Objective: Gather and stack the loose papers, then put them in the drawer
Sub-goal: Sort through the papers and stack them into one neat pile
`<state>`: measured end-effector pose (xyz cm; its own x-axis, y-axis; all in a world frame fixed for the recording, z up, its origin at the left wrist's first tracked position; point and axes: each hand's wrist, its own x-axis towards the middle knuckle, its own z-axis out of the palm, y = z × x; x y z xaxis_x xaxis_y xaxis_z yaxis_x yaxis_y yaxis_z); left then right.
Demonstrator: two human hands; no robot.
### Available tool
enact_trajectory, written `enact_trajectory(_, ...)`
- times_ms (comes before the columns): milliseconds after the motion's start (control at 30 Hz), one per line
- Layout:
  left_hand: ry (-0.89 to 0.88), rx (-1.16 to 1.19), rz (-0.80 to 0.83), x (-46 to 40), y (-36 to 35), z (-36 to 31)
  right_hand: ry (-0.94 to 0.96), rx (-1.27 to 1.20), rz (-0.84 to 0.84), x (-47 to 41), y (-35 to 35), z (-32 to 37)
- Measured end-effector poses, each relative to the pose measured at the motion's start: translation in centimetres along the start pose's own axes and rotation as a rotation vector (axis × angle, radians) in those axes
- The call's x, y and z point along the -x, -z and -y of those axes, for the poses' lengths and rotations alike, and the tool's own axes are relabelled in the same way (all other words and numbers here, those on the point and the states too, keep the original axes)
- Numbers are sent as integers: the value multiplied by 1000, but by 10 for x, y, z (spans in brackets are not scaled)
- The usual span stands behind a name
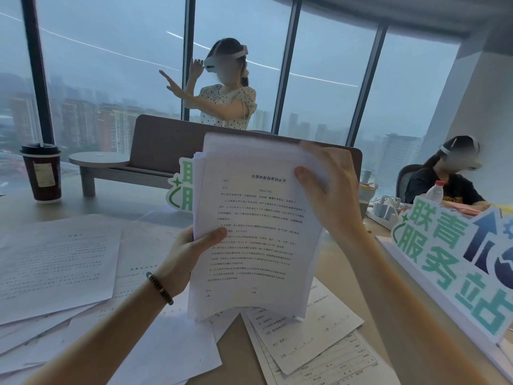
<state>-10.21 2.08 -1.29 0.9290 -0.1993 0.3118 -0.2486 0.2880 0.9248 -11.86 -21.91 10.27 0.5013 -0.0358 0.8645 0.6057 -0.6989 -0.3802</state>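
While our left hand (191, 252) pinches the thick, floppy stack of white printed sheets (256, 226) at its left edge and our right hand (330, 187) grips its top right corner, upright above the paper-strewn desk (236, 354), we judge it light but slippery, best held by both long edges.

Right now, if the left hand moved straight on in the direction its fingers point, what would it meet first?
Probably the green sign standing behind the paper stack that the left hand grips; depth is unclear.
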Motion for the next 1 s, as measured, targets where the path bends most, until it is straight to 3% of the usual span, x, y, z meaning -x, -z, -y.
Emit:
enact_trajectory(133, 0, -11, 8, 0, 1, 1, 19, 64, -4, 0, -4, -8)
enact_trajectory(300, -27, -48, 17, 3, -1, 3, -27, -31, -22, 2, -3, -5)
enact_trajectory(467, -19, -49, -20, 6, -5, 7, -441, -638, -58, 24, -12, -13)
enact_trajectory(633, 14, -44, -37, 4, -8, 7, -728, -762, 143, 63, -32, -45)
enact_trajectory(800, -17, -37, -86, 2, -15, 0, -716, -792, 74, 63, -41, -34)
enact_trajectory(1000, -45, -130, -174, 3, -19, 1, -637, -657, 36, 76, -45, -32)
